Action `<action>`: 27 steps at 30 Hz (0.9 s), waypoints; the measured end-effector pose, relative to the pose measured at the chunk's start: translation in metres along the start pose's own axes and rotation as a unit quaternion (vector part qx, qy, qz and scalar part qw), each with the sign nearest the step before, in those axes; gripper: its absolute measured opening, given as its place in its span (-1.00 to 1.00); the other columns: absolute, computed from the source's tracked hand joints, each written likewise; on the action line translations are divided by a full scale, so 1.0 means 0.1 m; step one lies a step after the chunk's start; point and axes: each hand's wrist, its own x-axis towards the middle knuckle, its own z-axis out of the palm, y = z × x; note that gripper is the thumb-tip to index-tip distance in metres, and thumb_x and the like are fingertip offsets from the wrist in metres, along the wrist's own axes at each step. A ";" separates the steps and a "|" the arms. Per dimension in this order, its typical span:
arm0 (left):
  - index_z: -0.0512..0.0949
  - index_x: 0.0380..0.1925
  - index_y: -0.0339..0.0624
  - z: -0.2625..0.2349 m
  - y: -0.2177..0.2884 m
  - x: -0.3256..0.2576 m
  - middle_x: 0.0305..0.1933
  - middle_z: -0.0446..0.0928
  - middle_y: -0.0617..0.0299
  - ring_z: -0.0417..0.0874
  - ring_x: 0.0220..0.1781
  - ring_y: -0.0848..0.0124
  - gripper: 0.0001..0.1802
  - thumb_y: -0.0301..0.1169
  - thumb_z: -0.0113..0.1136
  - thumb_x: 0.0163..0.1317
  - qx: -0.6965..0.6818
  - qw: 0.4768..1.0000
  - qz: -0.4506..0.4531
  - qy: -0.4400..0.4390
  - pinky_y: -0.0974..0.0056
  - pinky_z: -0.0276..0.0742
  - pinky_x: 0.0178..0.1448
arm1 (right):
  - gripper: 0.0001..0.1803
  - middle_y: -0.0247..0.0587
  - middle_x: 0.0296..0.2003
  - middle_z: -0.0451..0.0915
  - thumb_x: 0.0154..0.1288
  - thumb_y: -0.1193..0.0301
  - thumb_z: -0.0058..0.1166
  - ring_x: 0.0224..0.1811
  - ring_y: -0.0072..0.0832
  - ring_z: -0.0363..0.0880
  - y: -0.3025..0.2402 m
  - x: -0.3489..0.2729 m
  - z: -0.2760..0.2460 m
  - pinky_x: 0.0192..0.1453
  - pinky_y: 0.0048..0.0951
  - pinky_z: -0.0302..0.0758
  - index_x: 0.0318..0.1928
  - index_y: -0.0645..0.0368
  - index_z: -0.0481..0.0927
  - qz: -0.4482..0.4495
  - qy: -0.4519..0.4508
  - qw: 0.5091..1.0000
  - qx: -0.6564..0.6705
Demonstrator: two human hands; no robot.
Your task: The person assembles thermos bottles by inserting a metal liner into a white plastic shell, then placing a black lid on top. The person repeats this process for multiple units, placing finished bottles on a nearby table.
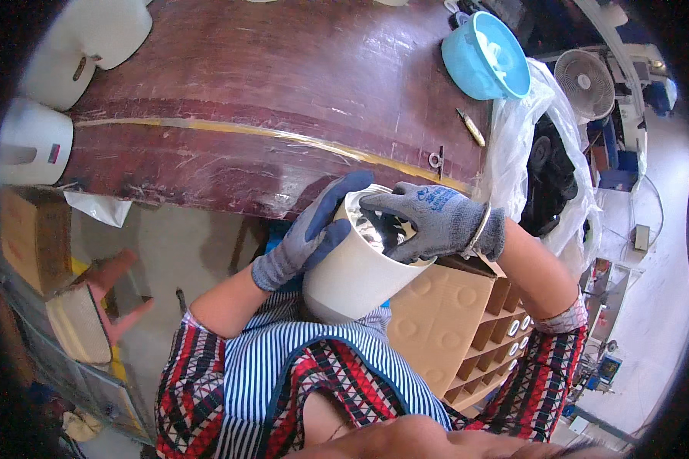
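A white, tapered, bucket-like shell [356,279] leans against my apron, its open mouth tilted up toward the table. Its inside looks shiny and silvery, with dark patches. My left hand [314,229], in a grey glove, is closed around the shell's left side, the fingers near the rim. My right hand [436,218], gloved too, reaches over the right rim, with its finger and thumb curled into the mouth. What those fingers grip inside is hidden.
A dark red table [268,84] spans the far side, with more white shells [34,141] at its left. A blue basin [486,57], a pen-like tool [471,128] and a small metal ring [435,160] lie right. A divided cardboard box [444,325] and a stool [80,321] flank me.
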 end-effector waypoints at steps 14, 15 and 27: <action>0.21 0.52 -0.23 0.09 0.11 -0.02 0.60 0.19 -0.14 0.15 0.65 0.00 -0.09 0.22 0.07 0.44 0.127 0.992 -0.005 0.012 -0.04 0.00 0.68 | -0.25 -0.02 -0.54 0.64 0.14 -0.37 0.23 -0.44 -0.06 0.71 -0.08 -0.11 0.09 -0.30 -0.11 0.59 -0.12 0.10 0.66 0.038 0.037 0.992 -0.116; 0.21 0.52 -0.23 0.07 0.10 -0.02 0.60 0.19 -0.14 0.15 0.65 0.00 -0.09 0.22 0.08 0.44 0.138 0.990 0.001 0.008 -0.04 0.00 0.68 | -0.25 -0.01 -0.54 0.64 0.15 -0.37 0.22 -0.43 -0.06 0.71 -0.06 -0.13 0.11 -0.30 -0.10 0.58 -0.11 0.10 0.66 0.034 0.042 0.992 -0.118; 0.22 0.52 -0.23 0.17 0.16 0.01 0.58 0.21 -0.12 0.17 0.65 0.02 -0.12 0.17 0.12 0.44 0.131 0.991 -0.009 0.011 -0.01 0.04 0.67 | -0.35 -0.09 -0.39 0.70 0.11 -0.09 0.34 -0.34 -0.07 0.73 0.08 -0.08 0.03 -0.24 -0.13 0.60 0.14 -0.03 0.60 -0.061 -0.017 0.994 -0.093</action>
